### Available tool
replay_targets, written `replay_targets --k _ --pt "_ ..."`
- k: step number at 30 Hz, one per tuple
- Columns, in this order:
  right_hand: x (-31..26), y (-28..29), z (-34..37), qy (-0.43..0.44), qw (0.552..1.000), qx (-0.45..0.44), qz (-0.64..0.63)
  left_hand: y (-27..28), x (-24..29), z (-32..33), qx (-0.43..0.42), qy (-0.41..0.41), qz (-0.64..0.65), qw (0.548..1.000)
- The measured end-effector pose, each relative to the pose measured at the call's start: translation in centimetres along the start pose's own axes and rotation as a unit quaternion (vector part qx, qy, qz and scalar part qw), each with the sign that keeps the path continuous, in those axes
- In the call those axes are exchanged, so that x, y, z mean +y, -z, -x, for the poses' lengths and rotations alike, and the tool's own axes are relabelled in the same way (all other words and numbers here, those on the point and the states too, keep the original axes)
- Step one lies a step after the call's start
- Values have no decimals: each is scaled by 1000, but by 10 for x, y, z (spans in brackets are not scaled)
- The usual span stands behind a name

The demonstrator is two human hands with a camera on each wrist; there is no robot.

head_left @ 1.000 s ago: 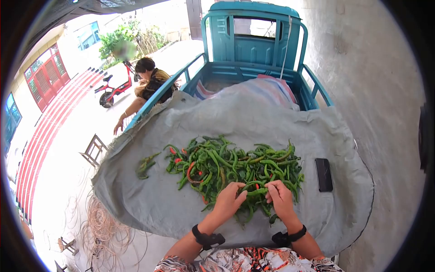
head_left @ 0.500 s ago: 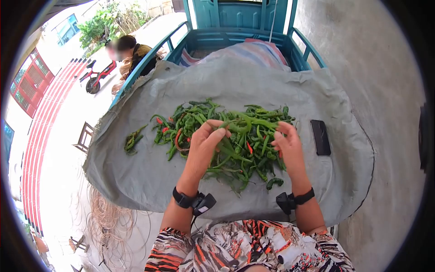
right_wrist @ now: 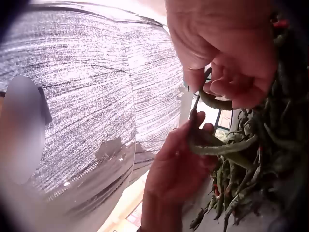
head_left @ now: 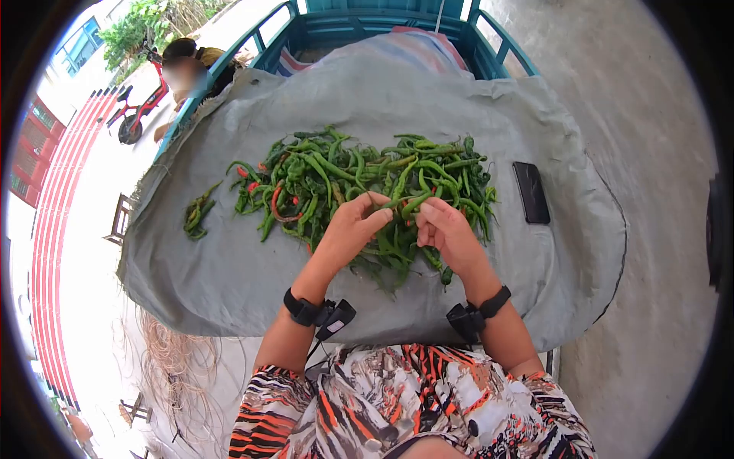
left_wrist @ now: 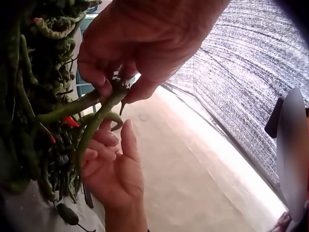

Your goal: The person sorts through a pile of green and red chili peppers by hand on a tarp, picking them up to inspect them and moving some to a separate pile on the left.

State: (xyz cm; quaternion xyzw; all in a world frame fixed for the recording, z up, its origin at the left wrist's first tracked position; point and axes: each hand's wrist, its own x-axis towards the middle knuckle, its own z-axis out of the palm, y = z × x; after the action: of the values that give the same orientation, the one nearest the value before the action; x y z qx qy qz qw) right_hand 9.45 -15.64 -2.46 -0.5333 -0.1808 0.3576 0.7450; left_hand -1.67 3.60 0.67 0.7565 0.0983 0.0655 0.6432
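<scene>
Green chili peppers [head_left: 306,172], a few of them red, lie heaped on a grey cloth [head_left: 229,287]. Over the heap's near edge, my left hand [head_left: 352,228] pinches the stem ends of green peppers [left_wrist: 99,116], which hang from its fingertips in the left wrist view. Close beside it, my right hand [head_left: 451,236] has a curved green pepper [right_wrist: 212,101] between thumb and curled fingers. The fingertips of both hands are nearly together. A small separate group of peppers [head_left: 199,214] lies left of the heap.
A black phone [head_left: 531,193] lies on the cloth to the right. Behind the cloth stands a teal cargo bed [head_left: 367,23] holding a striped sheet [head_left: 417,47]. At the left, a person [head_left: 187,73] is low beside the rail, near a red scooter [head_left: 145,107].
The head view has tilted down. Both hands spread apart over the heap, then came close together again with peppers between the fingers. The person at the left has shifted behind the rail.
</scene>
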Motion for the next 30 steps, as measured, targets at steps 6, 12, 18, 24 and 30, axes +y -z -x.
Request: replay_targets --k 6,12,18,24,30 --pt "-15 -6 9 16 999 8 44 11 -4 7 3 -21 44 999" --pt "-47 -19 4 98 976 168 92 21 4 6 36 -30 108 993" --pt "-17 -16 23 -27 993 15 113 6 1 7 -156 -8 12 988" --pt "-27 6 44 45 993 54 100 18 -10 0 -110 -30 97 989" --pt "-42 2 37 126 970 184 96 20 6 -24 -13 -60 271 961"
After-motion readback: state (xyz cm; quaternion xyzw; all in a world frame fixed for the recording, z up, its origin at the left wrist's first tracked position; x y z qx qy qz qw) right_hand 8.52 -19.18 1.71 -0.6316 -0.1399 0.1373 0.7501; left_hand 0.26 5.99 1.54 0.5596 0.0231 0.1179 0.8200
